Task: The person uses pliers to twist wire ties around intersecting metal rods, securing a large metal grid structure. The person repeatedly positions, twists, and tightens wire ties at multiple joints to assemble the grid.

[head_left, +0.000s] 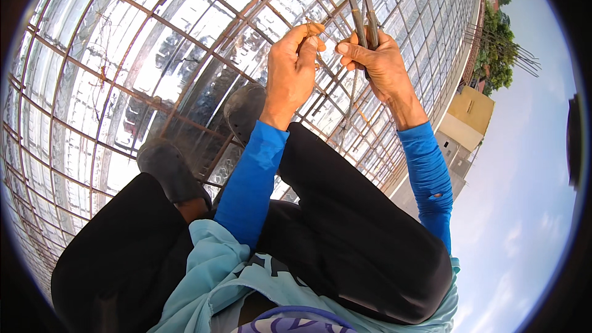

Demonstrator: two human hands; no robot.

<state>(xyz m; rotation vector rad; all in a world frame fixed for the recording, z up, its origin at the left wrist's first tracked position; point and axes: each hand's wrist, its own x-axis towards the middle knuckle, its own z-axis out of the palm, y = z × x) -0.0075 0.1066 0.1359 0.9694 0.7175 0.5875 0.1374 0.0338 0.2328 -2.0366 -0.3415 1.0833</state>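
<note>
The left hand [290,71] pinches a short piece of thin, rust-coloured tie wire [313,27] between thumb and fingertips, and the wire's bent end stands just above that pinch. Just right of it, the right hand [379,61] is clenched around the lower handles of a pair of long grey steel pincers [361,3], whose two arms run up and away from the fist; their head is cut off by the picture's upper edge, so how it stands cannot be told. The thumb and forefinger of this hand also reach toward the wire, nearly touching the left fingertips.

The wire sits between the two hands, directly over a wide grid of rusty steel reinforcing bars [123,55] laid above pale, shiny sheeting [185,18]. Below the grips, the person's two dark shoes [243,108] rest on the bars.

The wire looks light and thin, soft enough to bend by finger yet springy, with sharp cut ends; it is probably best held close to the bend, where the pinch now is. The pincers look heavy and rigid, with smooth handles, so a full fist low on the handles seems right.
</note>
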